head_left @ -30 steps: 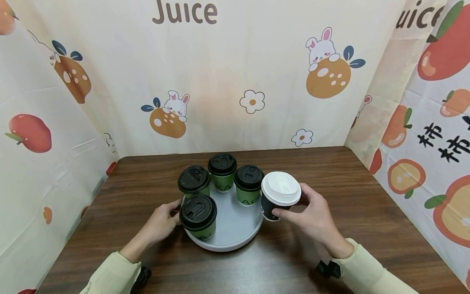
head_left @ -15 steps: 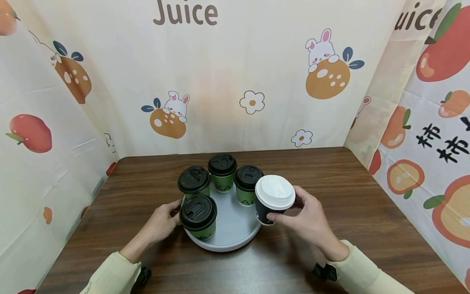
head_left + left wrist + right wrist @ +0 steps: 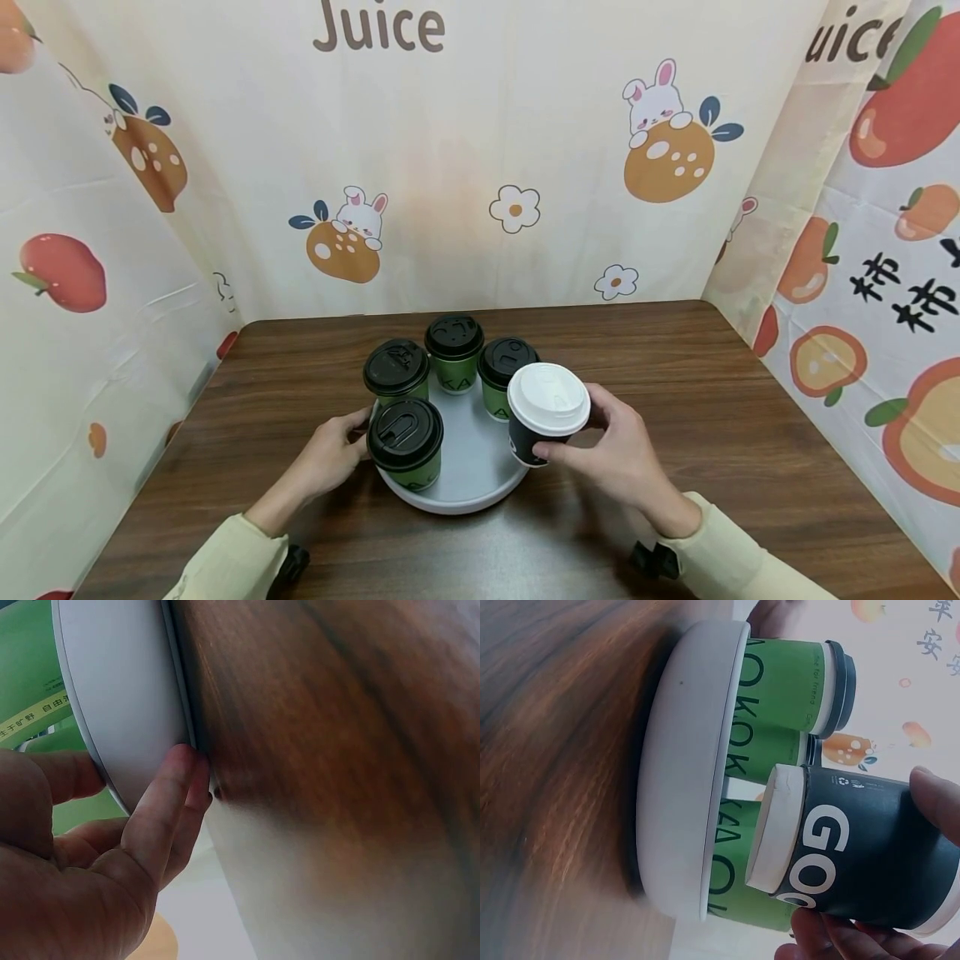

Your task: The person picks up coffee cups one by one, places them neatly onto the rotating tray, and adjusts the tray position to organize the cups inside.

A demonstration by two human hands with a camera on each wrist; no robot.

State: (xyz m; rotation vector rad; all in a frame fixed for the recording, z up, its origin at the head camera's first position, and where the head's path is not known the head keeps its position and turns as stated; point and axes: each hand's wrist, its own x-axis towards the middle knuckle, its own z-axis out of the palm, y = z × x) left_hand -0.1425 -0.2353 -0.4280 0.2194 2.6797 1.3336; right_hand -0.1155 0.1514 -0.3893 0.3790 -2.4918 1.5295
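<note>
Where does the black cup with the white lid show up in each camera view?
Head: black cup right of centre, gripped by the right hand, above the tray's right rim.
Left wrist: not in view.
Right wrist: lower right, lying sideways in the picture, base over the tray.
Shared landmark: the round grey tray.
</note>
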